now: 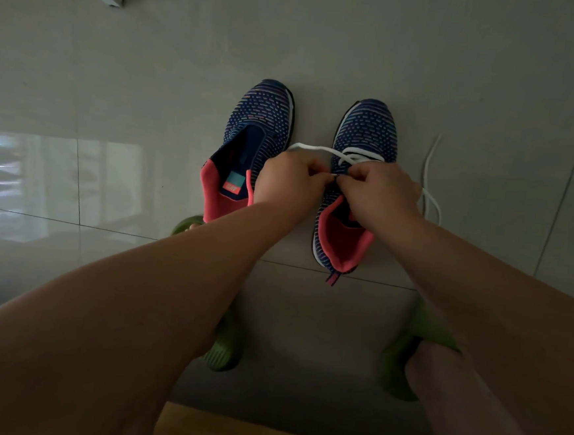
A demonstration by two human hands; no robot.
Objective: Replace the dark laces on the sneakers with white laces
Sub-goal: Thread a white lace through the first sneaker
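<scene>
**Both hands threading the white lace on the right sneaker**

Your left hand [290, 180] and right hand [378, 190] meet over the right sneaker [353, 188], fingers curled and pinching the white lace [322, 149] at the eyelets. One end of the lace arcs left from your left hand; the other trails onto the floor [494, 96] right of the shoe. The left sneaker [250, 139] stands just beside it, unlaced. Your feet wear green slippers [400, 370] below.

Glossy tiled floor [394, 54] (dim), window reflection [41, 177]
</scene>
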